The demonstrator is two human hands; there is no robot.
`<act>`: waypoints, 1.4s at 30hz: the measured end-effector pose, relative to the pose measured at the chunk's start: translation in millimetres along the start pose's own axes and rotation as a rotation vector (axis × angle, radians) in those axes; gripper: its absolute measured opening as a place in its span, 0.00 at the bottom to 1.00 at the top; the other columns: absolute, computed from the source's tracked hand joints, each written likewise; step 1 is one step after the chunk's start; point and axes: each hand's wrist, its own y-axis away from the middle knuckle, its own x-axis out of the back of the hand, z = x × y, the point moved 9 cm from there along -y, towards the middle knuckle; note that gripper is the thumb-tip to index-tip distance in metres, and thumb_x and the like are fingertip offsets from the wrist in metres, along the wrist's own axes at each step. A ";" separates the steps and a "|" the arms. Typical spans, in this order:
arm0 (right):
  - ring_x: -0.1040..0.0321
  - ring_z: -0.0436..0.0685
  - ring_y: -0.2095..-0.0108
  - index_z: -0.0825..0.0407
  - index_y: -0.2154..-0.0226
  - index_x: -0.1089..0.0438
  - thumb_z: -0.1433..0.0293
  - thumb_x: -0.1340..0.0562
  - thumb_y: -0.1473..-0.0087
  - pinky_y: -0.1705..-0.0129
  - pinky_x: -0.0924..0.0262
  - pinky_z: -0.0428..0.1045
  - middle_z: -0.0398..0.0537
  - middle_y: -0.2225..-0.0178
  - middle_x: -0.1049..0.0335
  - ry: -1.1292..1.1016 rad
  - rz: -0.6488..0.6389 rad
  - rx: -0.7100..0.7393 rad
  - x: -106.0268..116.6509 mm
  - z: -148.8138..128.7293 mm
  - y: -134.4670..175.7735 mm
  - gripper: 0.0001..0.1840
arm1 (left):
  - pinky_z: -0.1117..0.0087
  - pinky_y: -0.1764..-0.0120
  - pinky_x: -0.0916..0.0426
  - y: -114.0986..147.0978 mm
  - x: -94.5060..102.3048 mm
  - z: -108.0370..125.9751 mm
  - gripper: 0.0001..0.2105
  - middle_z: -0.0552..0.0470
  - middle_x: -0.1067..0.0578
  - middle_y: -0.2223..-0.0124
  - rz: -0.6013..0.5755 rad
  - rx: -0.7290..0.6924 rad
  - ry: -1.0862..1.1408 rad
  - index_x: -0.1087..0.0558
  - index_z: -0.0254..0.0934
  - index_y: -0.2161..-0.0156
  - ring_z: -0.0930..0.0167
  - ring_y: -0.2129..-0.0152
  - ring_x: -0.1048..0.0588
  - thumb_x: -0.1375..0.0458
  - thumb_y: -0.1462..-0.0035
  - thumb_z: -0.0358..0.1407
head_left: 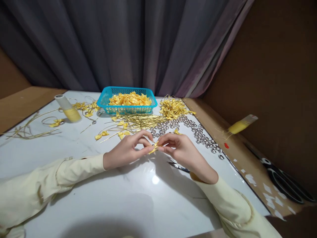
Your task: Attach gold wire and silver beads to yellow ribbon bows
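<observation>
Yellow ribbon piece [155, 148]: small, glossy; fingers cover much of it, finer detail too small to make out.
Grip: pinched between fingertips of left hand [127, 150] and right hand [182, 148].
Tilt: slanted, lower end toward left thumb, upper end toward right fingers.
Position: held up over white marbled tabletop [111, 201].

bows [173, 109]: satiny cloth | beads [201, 134]: shiny metallic | basket [102, 102]: smooth plastic | tabletop [111, 201]: glossy | curtain [119, 43]: matt cloth
</observation>
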 end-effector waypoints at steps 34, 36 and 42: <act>0.37 0.53 0.71 0.54 0.74 0.31 0.67 0.32 0.60 0.67 0.39 0.49 0.47 0.70 0.31 0.019 0.180 -0.069 6.8 29.3 -7.4 0.11 | 0.70 0.64 0.33 0.2 -9.3 -39.1 0.08 0.54 0.26 0.70 0.099 0.157 0.438 0.37 0.37 0.63 0.71 0.68 0.25 0.43 0.45 0.36; 0.35 0.54 0.67 0.53 0.70 0.31 0.70 0.33 0.60 0.65 0.37 0.50 0.49 0.65 0.30 0.026 0.197 -0.023 10.4 24.5 -6.9 0.11 | 0.69 0.63 0.33 0.8 -14.5 -39.6 0.08 0.54 0.24 0.71 0.048 0.195 0.531 0.38 0.38 0.63 0.71 0.69 0.25 0.43 0.45 0.35; 0.30 0.54 0.66 0.53 0.70 0.28 0.73 0.36 0.55 0.60 0.34 0.51 0.48 0.67 0.26 -0.048 -0.042 0.021 -0.8 11.9 -7.7 0.05 | 0.69 0.63 0.32 0.6 -24.2 -36.9 0.09 0.54 0.23 0.72 -0.075 0.212 0.690 0.38 0.37 0.63 0.72 0.70 0.24 0.41 0.46 0.33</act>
